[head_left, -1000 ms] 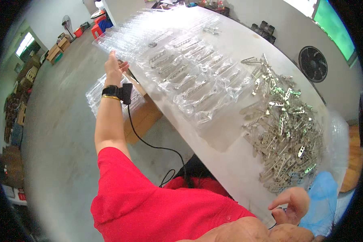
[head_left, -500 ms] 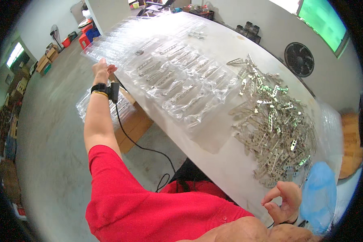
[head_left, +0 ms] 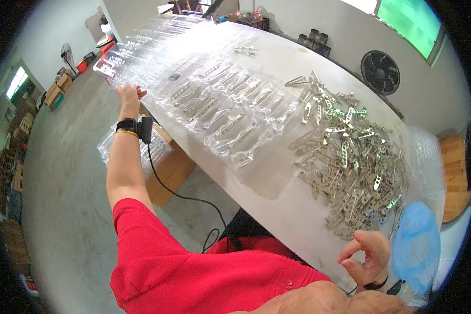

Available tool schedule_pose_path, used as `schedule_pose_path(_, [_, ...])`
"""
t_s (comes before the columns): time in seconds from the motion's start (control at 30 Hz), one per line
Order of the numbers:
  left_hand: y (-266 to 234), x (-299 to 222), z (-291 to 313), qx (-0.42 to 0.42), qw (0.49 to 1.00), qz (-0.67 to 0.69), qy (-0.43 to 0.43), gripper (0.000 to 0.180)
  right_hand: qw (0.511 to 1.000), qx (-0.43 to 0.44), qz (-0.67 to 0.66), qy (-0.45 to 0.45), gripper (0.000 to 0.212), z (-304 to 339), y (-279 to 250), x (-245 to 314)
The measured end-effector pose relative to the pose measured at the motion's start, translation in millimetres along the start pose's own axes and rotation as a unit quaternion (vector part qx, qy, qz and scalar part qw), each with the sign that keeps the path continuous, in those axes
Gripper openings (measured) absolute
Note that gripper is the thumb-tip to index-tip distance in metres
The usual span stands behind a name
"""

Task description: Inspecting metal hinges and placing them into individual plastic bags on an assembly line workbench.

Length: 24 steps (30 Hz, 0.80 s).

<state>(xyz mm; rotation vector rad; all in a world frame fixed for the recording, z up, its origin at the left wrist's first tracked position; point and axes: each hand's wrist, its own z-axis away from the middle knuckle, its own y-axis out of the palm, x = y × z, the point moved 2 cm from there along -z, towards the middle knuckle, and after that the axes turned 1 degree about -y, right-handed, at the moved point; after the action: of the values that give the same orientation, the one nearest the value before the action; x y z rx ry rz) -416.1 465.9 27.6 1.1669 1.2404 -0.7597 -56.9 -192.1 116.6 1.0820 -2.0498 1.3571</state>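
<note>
At the far left end of the table, my left hand (head_left: pixel 130 96) is closed at the near edge of a stack of clear plastic trays (head_left: pixel 115 65); its fingertips are partly hidden. A filled clear tray (head_left: pixel 235 167) lies to the right of it, with flat metal pieces (head_left: pixel 227 125) in its compartments under loose film. My right hand (head_left: pixel 370 256) hovers by the table's near right edge, thumb and forefinger curled into a ring with nothing visible in them. Just beyond it spreads a heap of slotted metal pieces (head_left: pixel 353 172).
A blue plastic bag (head_left: pixel 417 246) is beside my right hand, near a round wooden stool top (head_left: pixel 453 178). A black fan (head_left: pixel 380 72) stands beyond the table. Below my left arm sits a cardboard box (head_left: pixel 170 175) with clear trays on it. A black cable (head_left: pixel 188 196) hangs from my left wrist.
My left hand has turned and closed at the tray stack's edge, and the stack's left corner has shifted slightly outward. My right hand keeps its curled shape. The whole view has shifted a little.
</note>
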Motion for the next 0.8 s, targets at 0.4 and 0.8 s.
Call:
schedule_pose_path(0.4, [17.4, -40.3, 113.4, 0.347, 0.937, -0.038, 0.016, 0.038, 0.953, -0.187, -0.119, 0.206, 0.072, -17.3, -27.2, -48.6])
schedule_pose_path(0.8, [50.7, -36.5, 203.6, 0.554, 0.816, -0.162, -0.035, 0.043, 0.918, -0.113, -0.233, 0.299, 0.089, -29.6, 0.1, -87.3])
